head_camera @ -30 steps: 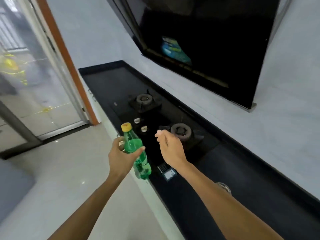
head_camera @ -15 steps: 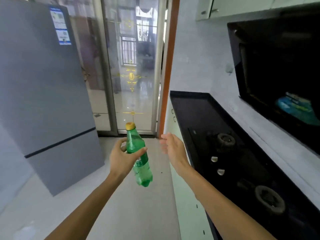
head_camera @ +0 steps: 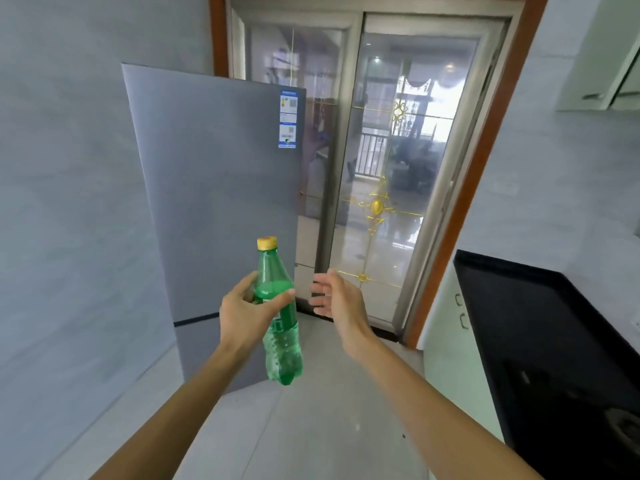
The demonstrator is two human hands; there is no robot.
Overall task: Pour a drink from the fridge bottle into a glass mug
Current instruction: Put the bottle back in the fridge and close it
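Note:
My left hand [head_camera: 247,311] grips a green plastic bottle [head_camera: 281,344] with a yellow cap, held upright and slightly tilted in front of me. The cap is on. My right hand [head_camera: 337,299] hovers just right of the bottle, fingers relaxed and spread, holding nothing. The grey fridge [head_camera: 221,188] stands straight ahead with its doors closed. No glass mug is in view.
A glass sliding door [head_camera: 391,174] with gold ornament in a brown frame stands behind and right of the fridge. A black countertop [head_camera: 540,327] with pale cabinets below runs along the right. Grey tiled floor lies underfoot, a grey wall at left.
My view has swung left from the stove and countertop toward the fridge and glass door. The bottle stays in my left hand; my right hand stays beside it, fingers now more spread.

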